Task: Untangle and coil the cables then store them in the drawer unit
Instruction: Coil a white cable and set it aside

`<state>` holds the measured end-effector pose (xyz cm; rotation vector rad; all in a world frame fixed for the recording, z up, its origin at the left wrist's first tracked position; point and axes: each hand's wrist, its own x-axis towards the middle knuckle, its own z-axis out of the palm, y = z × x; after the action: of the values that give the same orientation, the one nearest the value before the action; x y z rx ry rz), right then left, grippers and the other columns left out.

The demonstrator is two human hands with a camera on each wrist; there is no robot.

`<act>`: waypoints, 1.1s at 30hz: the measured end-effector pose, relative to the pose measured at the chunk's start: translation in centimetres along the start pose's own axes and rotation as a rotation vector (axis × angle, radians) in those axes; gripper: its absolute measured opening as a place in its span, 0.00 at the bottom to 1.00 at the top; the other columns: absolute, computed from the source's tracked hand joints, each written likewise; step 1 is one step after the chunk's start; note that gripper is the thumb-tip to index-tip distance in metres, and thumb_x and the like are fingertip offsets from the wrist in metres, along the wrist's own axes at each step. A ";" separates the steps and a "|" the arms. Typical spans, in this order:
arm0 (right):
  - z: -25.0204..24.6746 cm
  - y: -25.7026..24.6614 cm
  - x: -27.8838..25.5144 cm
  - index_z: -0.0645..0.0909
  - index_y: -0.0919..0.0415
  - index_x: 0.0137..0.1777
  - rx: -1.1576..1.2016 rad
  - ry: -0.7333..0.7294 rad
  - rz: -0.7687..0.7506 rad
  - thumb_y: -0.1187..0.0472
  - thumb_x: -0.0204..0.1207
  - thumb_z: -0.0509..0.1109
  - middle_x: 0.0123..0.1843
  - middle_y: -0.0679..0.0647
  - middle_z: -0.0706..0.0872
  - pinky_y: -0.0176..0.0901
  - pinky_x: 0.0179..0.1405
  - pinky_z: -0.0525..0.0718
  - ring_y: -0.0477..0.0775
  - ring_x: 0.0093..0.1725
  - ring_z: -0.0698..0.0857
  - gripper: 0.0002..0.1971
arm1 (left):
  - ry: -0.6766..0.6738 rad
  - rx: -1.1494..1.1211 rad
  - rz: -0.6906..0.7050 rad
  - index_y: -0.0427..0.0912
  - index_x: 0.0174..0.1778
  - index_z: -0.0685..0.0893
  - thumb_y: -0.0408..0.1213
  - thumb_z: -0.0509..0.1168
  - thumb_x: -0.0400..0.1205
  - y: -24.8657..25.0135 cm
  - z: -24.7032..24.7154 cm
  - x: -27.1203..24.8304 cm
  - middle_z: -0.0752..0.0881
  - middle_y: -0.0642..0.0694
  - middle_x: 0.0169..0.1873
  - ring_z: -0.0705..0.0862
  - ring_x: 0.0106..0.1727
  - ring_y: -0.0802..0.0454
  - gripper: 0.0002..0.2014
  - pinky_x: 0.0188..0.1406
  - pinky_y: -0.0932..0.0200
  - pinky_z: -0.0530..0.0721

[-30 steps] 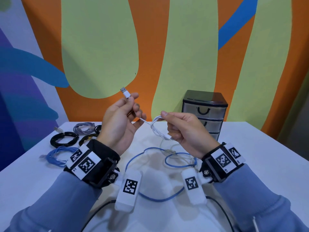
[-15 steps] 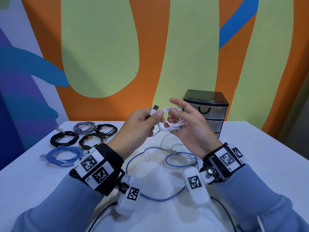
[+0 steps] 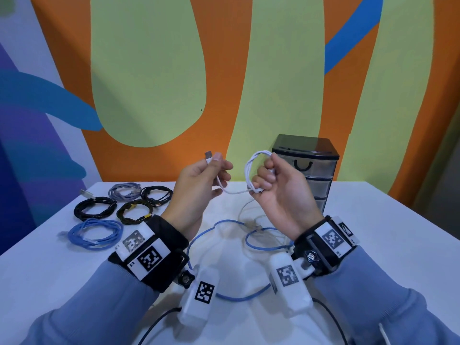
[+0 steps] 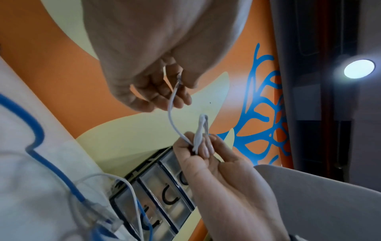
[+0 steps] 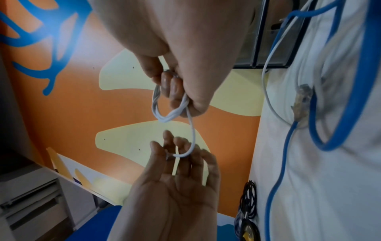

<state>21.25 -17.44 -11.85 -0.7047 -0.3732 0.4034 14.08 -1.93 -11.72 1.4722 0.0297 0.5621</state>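
Observation:
Both hands are raised above the table. My right hand (image 3: 268,180) grips a small coil of white cable (image 3: 251,170), also seen in the right wrist view (image 5: 158,104). My left hand (image 3: 211,170) pinches the free end of that cable just below its USB plug (image 3: 208,155); a short slack length hangs between the hands. Beneath them on the table a blue cable (image 3: 224,295) lies loose, tangled with a thin white cable (image 3: 245,207). The black drawer unit (image 3: 305,155) with clear drawers stands behind my right hand, all drawers closed.
Several coiled cables lie at the table's (image 3: 49,270) back left: a blue one (image 3: 95,234), black ones (image 3: 94,210) (image 3: 156,192), a grey one (image 3: 124,190) and a dark one with yellow marks (image 3: 135,211). A painted wall stands behind.
My hands have moved apart: the left pulled the plug end out to the left, while the right closed its fingers round the white coil.

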 end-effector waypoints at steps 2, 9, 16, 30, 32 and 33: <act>-0.2 -0.2 0.2 0.68 0.54 0.36 -0.046 0.032 -0.058 0.52 0.91 0.64 0.32 0.49 0.56 0.38 0.31 0.69 0.48 0.30 0.56 0.20 | 0.039 0.001 -0.019 0.41 0.52 0.91 0.52 0.64 0.92 0.0 -0.4 0.2 0.86 0.52 0.36 0.80 0.36 0.56 0.19 0.41 0.59 0.77; -0.6 0.3 0.3 0.68 0.55 0.36 -0.302 0.152 -0.222 0.54 0.89 0.70 0.33 0.53 0.55 0.42 0.27 0.65 0.55 0.33 0.55 0.20 | -0.180 -0.093 0.059 0.34 0.66 0.89 0.27 0.71 0.87 0.5 -0.1 -0.2 0.93 0.40 0.46 0.90 0.44 0.52 0.11 0.51 0.63 0.88; -0.2 0.8 -0.1 0.74 0.57 0.37 -0.471 0.119 -0.295 0.51 0.89 0.69 0.29 0.59 0.62 0.45 0.30 0.66 0.52 0.28 0.60 0.19 | -0.201 0.169 0.186 0.34 0.53 0.93 0.26 0.79 0.80 0.9 0.2 -0.9 0.96 0.41 0.47 0.92 0.44 0.50 0.07 0.49 0.61 0.89; 0.6 1.3 -0.7 0.75 0.60 0.48 -0.435 -0.015 -0.253 0.54 0.90 0.66 0.34 0.59 0.74 0.47 0.33 0.69 0.56 0.31 0.70 0.11 | -0.157 0.193 0.212 0.30 0.54 0.89 0.21 0.79 0.79 1.4 0.5 -1.5 0.94 0.40 0.33 0.91 0.33 0.55 0.10 0.38 0.70 0.83; 0.7 1.3 -0.7 0.76 0.59 0.46 -0.391 -0.009 -0.262 0.57 0.90 0.66 0.33 0.54 0.73 0.47 0.32 0.67 0.55 0.29 0.68 0.11 | -0.104 0.193 0.168 0.40 0.59 0.79 0.24 0.82 0.76 1.4 0.4 -1.3 0.93 0.36 0.37 0.89 0.33 0.51 0.22 0.38 0.66 0.83; 0.7 1.3 -0.8 0.76 0.59 0.45 -0.376 -0.012 -0.267 0.57 0.91 0.65 0.33 0.52 0.73 0.47 0.32 0.67 0.52 0.28 0.66 0.11 | -0.083 0.213 0.140 0.43 0.59 0.75 0.26 0.83 0.76 1.3 0.4 -1.2 0.92 0.37 0.38 0.87 0.33 0.50 0.26 0.37 0.65 0.82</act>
<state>19.98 -16.52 -12.39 -1.0043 -0.5547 0.0826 12.78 -2.75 -10.82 1.7137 -0.0813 0.6249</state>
